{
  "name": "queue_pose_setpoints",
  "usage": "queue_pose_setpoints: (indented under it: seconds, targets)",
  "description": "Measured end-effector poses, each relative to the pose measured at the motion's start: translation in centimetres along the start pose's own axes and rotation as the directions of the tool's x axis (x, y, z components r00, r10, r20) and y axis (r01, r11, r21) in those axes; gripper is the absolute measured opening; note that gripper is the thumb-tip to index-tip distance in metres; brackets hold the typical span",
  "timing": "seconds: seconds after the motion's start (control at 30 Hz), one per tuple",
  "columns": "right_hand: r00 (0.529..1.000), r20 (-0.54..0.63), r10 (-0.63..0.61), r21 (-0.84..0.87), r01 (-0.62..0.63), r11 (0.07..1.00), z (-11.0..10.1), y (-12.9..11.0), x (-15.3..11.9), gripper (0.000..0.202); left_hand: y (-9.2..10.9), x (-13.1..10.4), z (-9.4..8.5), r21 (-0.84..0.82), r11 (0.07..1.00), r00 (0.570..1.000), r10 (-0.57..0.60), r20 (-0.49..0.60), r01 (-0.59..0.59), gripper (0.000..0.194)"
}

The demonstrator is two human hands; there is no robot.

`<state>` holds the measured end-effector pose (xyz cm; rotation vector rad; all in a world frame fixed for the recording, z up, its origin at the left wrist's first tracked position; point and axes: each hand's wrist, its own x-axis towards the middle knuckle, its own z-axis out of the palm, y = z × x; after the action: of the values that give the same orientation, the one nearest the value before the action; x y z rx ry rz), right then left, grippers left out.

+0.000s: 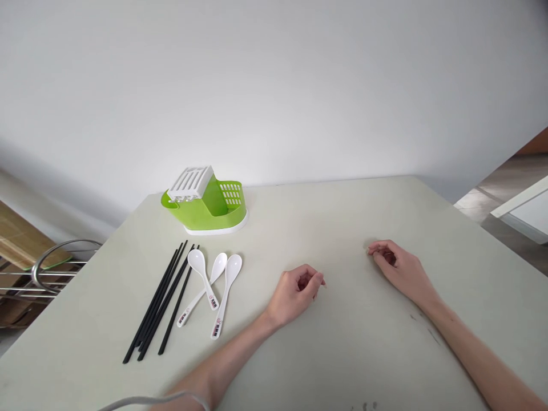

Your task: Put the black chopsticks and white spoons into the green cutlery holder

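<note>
My left hand (297, 291) rests on the table with its fingers loosely curled, and I see nothing in it. To its left lie three white spoons (232, 269), two of them crossing, with printed marks on their handles. Several black chopsticks (165, 297) lie in a slanted bunch left of the spoons. Farther right, my right hand (396, 265) rests on the tabletop, thumb and fingers drawn together with nothing visible between them. Behind the chopsticks and spoons stands a green utensil holder (192, 212) with a white slotted top and a white base.
Everything sits on a pale table (334, 354) that meets a white wall (299, 85) at the back. Beyond the left edge are a metal rack (43, 271) and a wooden board (25, 237). A grey cable (149, 401) crosses the bottom edge, over my left forearm.
</note>
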<state>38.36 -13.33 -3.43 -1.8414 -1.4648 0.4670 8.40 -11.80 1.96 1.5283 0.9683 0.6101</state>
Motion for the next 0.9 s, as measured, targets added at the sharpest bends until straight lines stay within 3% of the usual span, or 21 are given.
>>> queue_pose_setpoints:
  seconds: [0.9]
  targets:
    - [1.000,0.000,-0.006,0.039,0.006,0.999,0.05,0.00,0.32,0.026,-0.35,0.08,0.04,0.074,0.997,0.999,0.015,0.032,-0.018,0.042]
